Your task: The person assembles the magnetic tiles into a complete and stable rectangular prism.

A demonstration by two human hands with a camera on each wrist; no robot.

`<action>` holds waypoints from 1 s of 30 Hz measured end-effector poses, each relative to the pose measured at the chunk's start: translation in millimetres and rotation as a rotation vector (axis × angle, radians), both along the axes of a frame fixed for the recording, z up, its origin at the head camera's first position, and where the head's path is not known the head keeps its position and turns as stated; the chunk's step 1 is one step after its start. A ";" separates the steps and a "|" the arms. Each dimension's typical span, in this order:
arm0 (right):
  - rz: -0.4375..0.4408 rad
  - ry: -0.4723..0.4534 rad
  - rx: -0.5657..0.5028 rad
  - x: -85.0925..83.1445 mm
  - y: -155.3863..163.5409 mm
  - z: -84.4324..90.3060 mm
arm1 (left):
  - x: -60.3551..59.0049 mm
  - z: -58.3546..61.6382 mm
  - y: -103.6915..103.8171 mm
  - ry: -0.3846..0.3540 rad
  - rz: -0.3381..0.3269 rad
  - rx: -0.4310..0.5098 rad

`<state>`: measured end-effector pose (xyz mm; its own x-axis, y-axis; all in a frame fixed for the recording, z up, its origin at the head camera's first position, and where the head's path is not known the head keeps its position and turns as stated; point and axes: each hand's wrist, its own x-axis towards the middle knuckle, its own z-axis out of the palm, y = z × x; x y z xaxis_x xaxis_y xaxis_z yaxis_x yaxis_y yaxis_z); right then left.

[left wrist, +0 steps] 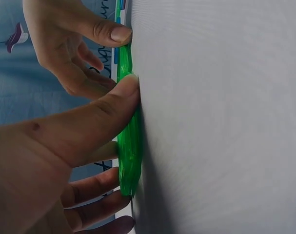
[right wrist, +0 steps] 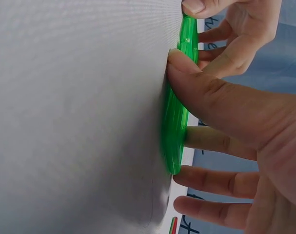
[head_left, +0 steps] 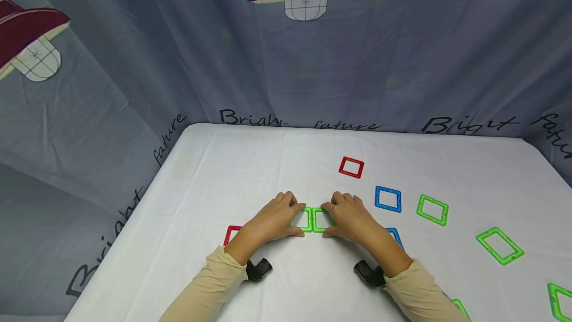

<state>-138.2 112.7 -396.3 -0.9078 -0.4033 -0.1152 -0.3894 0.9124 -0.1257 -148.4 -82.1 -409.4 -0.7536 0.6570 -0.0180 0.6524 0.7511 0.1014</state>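
Two green square frames [head_left: 313, 219] lying flat, edge to edge at mid-table, left hand [head_left: 273, 220] pinching one and right hand [head_left: 350, 218] the other; first pair apparently joined, with red, blue and green squares scattered around, unattached.

Green frames [head_left: 313, 219]: glossy, translucent plastic, smooth. Table [head_left: 250, 173] is covered in matt white cloth, finely woven. Backdrop [head_left: 178, 53]: printed fabric, creased.
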 end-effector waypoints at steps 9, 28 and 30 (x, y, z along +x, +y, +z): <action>-0.012 -0.010 -0.004 -1.5 0.0 -1.6 | 0.0 0.4 -1.0 -0.026 0.012 -0.003; -0.026 -0.026 0.008 -2.0 0.1 -0.7 | 17.2 14.3 -58.0 -0.110 0.119 0.062; -0.017 -0.024 0.012 -2.9 -0.2 -0.1 | 20.6 13.4 -67.8 -0.111 0.122 0.054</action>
